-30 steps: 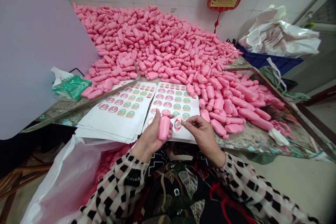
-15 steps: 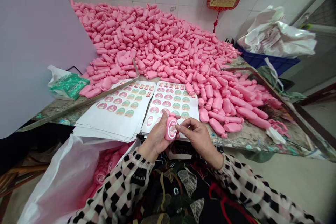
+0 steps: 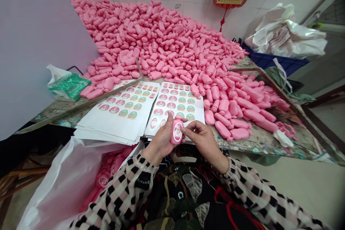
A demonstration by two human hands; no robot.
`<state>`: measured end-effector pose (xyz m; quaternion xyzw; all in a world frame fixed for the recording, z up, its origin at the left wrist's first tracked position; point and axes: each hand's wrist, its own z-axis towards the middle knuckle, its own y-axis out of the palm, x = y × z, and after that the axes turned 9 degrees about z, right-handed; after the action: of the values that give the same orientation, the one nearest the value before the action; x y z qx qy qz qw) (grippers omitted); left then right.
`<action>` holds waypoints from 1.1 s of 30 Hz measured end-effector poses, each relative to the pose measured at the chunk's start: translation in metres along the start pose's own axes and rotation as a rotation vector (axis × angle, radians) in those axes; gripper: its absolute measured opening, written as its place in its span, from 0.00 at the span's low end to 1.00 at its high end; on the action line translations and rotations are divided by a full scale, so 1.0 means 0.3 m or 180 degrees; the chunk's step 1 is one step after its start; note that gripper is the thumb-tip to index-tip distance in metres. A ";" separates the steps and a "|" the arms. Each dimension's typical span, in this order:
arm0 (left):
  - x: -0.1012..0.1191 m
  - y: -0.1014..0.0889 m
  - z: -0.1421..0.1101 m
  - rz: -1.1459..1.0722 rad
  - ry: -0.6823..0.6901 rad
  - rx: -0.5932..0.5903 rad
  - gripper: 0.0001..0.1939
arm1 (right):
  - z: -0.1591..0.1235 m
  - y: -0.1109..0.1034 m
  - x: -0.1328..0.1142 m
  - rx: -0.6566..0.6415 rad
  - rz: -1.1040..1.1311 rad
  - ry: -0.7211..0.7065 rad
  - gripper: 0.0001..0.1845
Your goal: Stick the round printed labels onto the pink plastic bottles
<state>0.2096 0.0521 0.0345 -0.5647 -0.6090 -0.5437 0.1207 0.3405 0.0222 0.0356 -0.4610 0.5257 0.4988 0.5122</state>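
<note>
While the left hand (image 3: 161,141) clasped the pink bottle (image 3: 174,137), neck pointing away, I saw the right hand (image 3: 203,139) touching its label (image 3: 178,131), pinch unclear.

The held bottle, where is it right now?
In the head view, the bottle is just below the middle, in the left hand, with the right hand at its right side and the sticker sheets behind it.

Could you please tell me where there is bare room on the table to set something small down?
A narrow front strip of the table, bordered by the loose bottles and white scrap, is nearly bare. The blank lower part of the left sheets also lies uncovered. The bottle pile crowds the back.
</note>
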 end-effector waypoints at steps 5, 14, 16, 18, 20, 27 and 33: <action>0.007 -0.028 -0.027 0.0684 -0.0142 -0.0526 0.23 | -0.008 -0.019 0.009 -0.0074 -0.0506 -0.0134 0.11; 0.005 -0.031 -0.051 0.0909 -0.0313 -0.0751 0.25 | -0.009 -0.075 -0.025 -0.0054 -0.1842 -0.0553 0.13; -0.002 -0.018 -0.058 0.0957 -0.0372 -0.0803 0.27 | -0.006 -0.063 -0.015 0.0009 -0.1366 -0.0316 0.17; -0.012 -0.009 -0.066 0.1015 -0.0411 -0.0901 0.30 | -0.004 -0.046 0.001 -0.0028 -0.0694 -0.0045 0.18; -0.024 -0.006 -0.077 0.1030 -0.0453 -0.0954 0.30 | -0.003 -0.031 0.017 -0.0120 -0.0090 0.0196 0.19; -0.039 -0.046 -0.155 0.1158 -0.0655 -0.0761 0.33 | -0.018 -0.085 0.038 -0.0501 -0.0427 0.0290 0.15; 0.035 -0.215 -0.329 0.1911 -0.0494 0.0561 0.32 | -0.053 -0.388 -0.015 -0.0092 -0.2471 -0.0616 0.08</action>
<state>0.1072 -0.0061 0.0460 -0.7463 -0.4673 -0.3842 0.2774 0.4555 -0.0027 0.0336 -0.5835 0.2547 0.3167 0.7031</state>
